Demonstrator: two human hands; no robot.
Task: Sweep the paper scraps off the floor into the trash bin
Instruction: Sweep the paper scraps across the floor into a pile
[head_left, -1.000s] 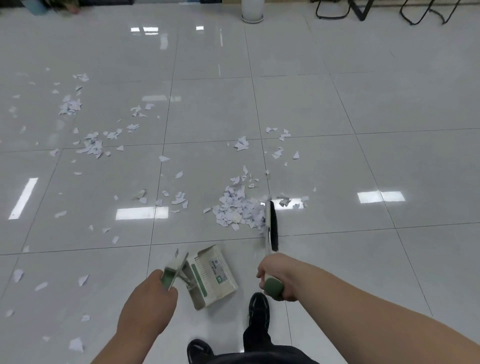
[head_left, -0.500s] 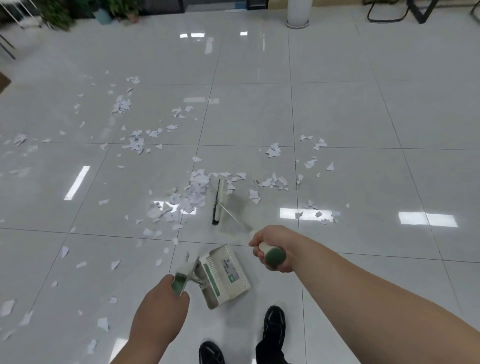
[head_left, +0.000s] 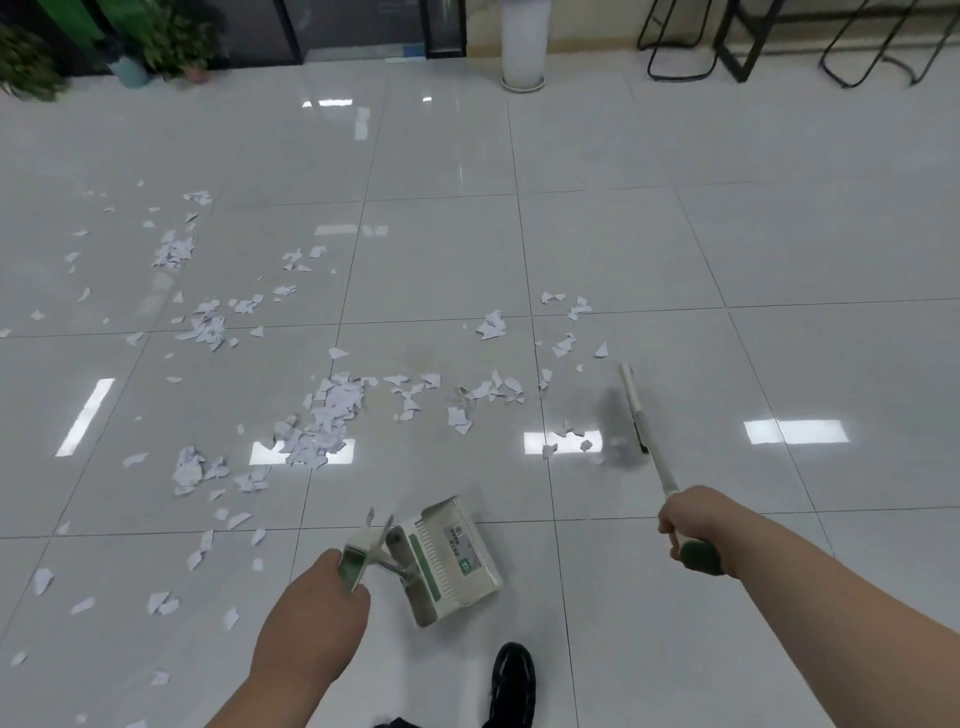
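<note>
Right hand (head_left: 693, 525) grasps broom (head_left: 635, 410), head right of paper scraps (head_left: 332, 410), likely for a leftward pull; left hand (head_left: 311, 618) grasps dustpan (head_left: 452, 566) handle, waiting nearby.

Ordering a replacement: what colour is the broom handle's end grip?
Dark green; the grip shows best in the head view, in the right hand.

Potted plants (head_left: 171, 47) crowd the far left corner beside a dark glass door (head_left: 363, 23); a tall white vase (head_left: 523, 41) stands to its right, black metal furniture legs (head_left: 730, 47) beyond. My black shoe (head_left: 511, 680) shows at the bottom edge.
</note>
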